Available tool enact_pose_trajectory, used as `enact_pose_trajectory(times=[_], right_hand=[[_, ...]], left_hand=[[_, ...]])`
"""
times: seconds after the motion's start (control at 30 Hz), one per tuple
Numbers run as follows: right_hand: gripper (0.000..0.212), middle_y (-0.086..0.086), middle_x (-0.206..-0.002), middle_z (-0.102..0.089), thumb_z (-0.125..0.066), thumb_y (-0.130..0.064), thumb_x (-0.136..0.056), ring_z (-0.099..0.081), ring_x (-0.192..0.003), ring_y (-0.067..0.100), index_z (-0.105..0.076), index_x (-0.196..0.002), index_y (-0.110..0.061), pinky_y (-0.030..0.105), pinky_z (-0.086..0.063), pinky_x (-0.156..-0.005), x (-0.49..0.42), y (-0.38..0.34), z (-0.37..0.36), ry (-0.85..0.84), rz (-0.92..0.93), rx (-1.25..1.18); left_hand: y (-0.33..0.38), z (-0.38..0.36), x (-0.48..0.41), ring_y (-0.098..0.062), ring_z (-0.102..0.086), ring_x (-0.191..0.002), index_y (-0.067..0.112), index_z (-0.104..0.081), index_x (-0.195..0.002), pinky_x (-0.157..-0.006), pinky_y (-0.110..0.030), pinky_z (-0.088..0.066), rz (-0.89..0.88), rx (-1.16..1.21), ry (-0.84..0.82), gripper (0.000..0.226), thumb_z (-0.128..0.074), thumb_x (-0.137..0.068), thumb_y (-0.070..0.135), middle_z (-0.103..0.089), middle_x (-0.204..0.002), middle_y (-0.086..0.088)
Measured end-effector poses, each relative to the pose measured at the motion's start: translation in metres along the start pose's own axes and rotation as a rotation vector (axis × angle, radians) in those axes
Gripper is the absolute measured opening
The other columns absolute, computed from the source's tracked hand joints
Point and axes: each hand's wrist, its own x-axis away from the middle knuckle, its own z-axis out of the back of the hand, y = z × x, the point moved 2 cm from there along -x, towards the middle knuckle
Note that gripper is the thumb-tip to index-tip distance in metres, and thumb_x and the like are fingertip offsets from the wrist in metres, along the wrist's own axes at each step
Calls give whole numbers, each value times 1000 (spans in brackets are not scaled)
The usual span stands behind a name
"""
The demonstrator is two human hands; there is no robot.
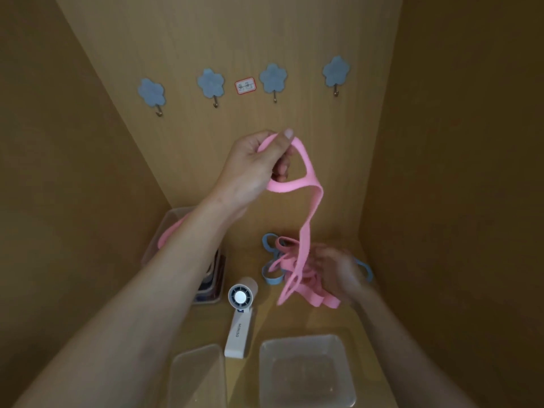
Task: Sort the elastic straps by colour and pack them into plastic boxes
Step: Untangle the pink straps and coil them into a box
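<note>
Two clear square plastic boxes (306, 338) sit closest, tops open so straps can drop in. Left hand (256, 163) fingers (281, 169) curl tight round one long pink stretchy strap (306, 225), holding it high, I think to pull it out of the pink and blue strap pile (279, 260). Right hand (338, 269) is down in that pile, too blurry to tell its fingers.

The wooden tabletop (263, 315) bears a tangled pile of pink and blue straps (306, 294) far right, a white handheld fan (240, 322) at centre, a left clear box (197, 375) and a right clear box (306, 372) in front, and a far box (172, 215) at back left holding pink strap
</note>
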Motion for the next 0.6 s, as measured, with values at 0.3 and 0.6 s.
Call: enact_pose_trajectory(times=[0.3, 0.6], right_hand=[[23, 6, -63, -68, -49, 3, -99, -61, -61, 22, -70, -90, 1, 28, -53, -63, 7, 2, -24, 184, 78, 334], [30, 6, -62, -51, -45, 7, -89, -47, -60, 19, -60, -71, -12, 29, -37, -56, 7, -68, -7, 411, 194, 526]], left_hand=[[-41, 32, 30, -14, -48, -58, 11, -65, -81, -62, -24, -44, 196, 79, 68, 30, -53, -103, 27, -53, -64, 0], [-127, 69, 95, -19, -60, -65, 2, -72, -95, -64, -33, -50, 592, -102, 92, 18, -61, -98, 17, -65, -70, -3]])
